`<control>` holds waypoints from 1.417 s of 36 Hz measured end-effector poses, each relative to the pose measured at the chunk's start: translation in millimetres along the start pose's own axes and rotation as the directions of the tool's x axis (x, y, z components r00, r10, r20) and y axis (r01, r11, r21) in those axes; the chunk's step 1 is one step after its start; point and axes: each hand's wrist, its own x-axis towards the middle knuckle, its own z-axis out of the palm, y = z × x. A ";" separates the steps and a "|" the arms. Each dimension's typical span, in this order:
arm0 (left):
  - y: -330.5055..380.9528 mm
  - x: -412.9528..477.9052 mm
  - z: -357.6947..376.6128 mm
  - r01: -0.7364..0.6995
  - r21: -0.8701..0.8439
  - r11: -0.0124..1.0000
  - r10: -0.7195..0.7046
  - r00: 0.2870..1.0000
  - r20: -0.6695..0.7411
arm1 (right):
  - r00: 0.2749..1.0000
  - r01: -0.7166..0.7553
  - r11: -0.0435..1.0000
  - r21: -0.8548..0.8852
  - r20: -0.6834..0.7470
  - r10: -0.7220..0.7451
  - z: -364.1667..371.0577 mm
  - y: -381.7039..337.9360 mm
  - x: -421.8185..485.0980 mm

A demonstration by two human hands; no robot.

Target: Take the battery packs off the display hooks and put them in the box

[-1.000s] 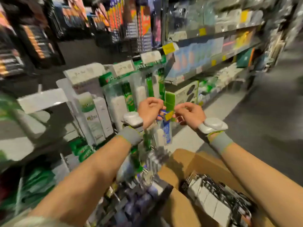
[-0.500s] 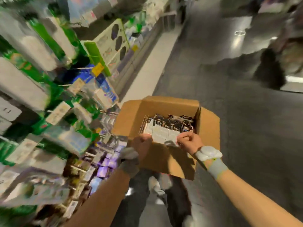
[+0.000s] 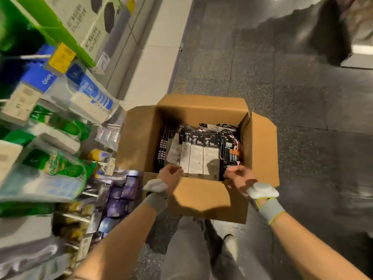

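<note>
I see left hand [image 3: 170, 175] and right hand [image 3: 239, 177], fingers curled, pinching packs [image 3: 198, 156] by their near ends inside box [image 3: 262, 150].

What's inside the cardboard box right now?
Battery packs, crowded closely together, cover most of the box. Its floor and anything beneath the top packs are covered.

To our left we see green packets [image 3: 58, 168], a blue-and-white pack [image 3: 90, 91] just below a yellow price tag [image 3: 61, 57], and a green-edged white carton [image 3: 80, 21] above; dark speckled floor [image 3: 292, 87] lies to our right.
</note>
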 end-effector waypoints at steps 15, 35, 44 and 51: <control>7.2 121.5 23.5 0.086 0.049 0.995 -0.095 0.969 0.230 | 0.954 -0.251 0.960 -0.125 -0.202 0.223 5.8 -0.2 80.9; 2.3 150.1 57.1 0.225 -0.154 0.962 -0.183 0.952 0.246 | 0.909 -0.384 0.804 -0.453 -0.340 0.242 40.0 14.1 136.6; 4.3 145.8 72.7 0.205 -0.164 0.965 -0.152 0.945 0.289 | 0.939 -0.320 0.817 -0.479 -0.275 0.207 27.1 12.9 128.4; 12.6 139.8 94.5 0.088 -0.082 0.993 -0.044 0.903 0.428 | 0.959 -0.281 0.933 -0.226 -0.116 0.260 13.4 10.6 112.6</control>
